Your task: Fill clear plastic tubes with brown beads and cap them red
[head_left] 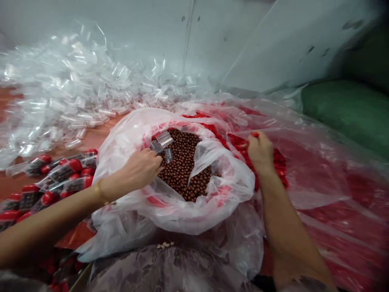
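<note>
A bag of thin white plastic (121, 138) stands wide-mouthed in front of me, holding small round brown balls (182, 158). Several short clear plastic tubes (164, 139) lie on the balls at the far left side. My left hand (144, 168) is over the bag's left rim beside these tubes, its fingers curled; whatever they hold is hidden. To the right of the bag, my right hand (260, 152) is closed, with a red cap (254, 134) showing at its fingertips. Below and around that hand lie many more red caps (279, 166).
Clear empty tubes (60, 89) form a big heap at the back left. Filled tubes with red caps (65, 172) lie at the left. Clear plastic sheeting (328, 174) spreads over red caps at the right. Behind are a pale wall (237, 40) and a green sack (346, 105).
</note>
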{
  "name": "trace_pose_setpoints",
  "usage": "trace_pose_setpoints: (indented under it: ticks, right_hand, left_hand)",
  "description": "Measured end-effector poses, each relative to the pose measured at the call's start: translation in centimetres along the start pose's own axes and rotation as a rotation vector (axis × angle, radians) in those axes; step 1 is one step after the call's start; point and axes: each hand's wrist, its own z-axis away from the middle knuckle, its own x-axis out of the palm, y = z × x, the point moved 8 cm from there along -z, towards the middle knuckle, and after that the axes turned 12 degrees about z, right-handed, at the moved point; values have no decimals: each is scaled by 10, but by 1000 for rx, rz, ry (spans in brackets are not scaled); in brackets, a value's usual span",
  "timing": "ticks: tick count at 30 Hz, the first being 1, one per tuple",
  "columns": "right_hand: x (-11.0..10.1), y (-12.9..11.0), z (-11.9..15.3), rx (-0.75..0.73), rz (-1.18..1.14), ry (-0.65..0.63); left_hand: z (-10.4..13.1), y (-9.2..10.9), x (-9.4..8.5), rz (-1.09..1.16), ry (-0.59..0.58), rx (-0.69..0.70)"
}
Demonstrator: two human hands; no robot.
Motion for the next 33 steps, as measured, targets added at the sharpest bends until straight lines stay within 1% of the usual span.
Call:
trace_pose_setpoints:
  ticks: [1,2,3,4,6,7,8,9,10,12,14,16,19,22,25,26,28,30,31,33]
  right_hand:
    - [-8,2,6,60,-226,13]
    - [-13,0,15,112,-441,-1]
    - [-16,-7,25,126,-609,-31]
    - [-20,-20,37,84,-711,-57]
    - [-22,-47,64,-19,-798,-127]
    - [-19,-57,77,-54,-819,-161]
    - [-13,-67,89,-81,-835,-202]
    - [-6,-74,99,-97,-851,-237]
    - [3,-78,107,-105,-871,-272]
    - [21,-82,117,-82,-927,-334]
    - [39,-82,121,-18,-983,-413]
    - [51,-80,123,46,-1022,-486]
    - [55,-78,124,85,-1051,-534]
    - [53,-75,123,84,-1074,-493]
    - [50,-70,119,68,-1083,-380]
    - [50,-68,117,57,-1081,-343]
    - [50,-65,115,26,-1057,-285]
    - [49,-65,114,-6,-1005,-256]
    - [49,-66,114,-13,-984,-253]
    - [47,-70,115,-5,-982,-276]
  left_hand:
    - [-16,4,8,-18,-39,-15]
    - [-29,8,14,-46,-45,5]
    - [-40,12,18,-83,-33,63]
    - [-48,16,21,-124,-18,158]
    - [-57,22,27,-182,-2,358]
    - [-59,22,30,-189,-14,417]
    - [-61,20,33,-181,-31,439]
    - [-63,18,35,-158,-53,434]
    - [-66,15,37,-115,-80,394]
    - [-74,9,44,-9,-147,245]
    - [-81,6,53,92,-197,95]
    - [-89,9,60,162,-196,7]
    - [-102,12,65,282,-119,-69]
    - [-111,7,66,462,-28,-153]
    - [-111,2,63,660,12,-171]
    - [-109,2,61,776,22,-151]
    - [-102,3,55,1120,37,-83]
    - [-93,4,50,1497,36,-9]
    - [-88,5,48,1636,27,18]
    - [-81,10,47,1765,-1,54]
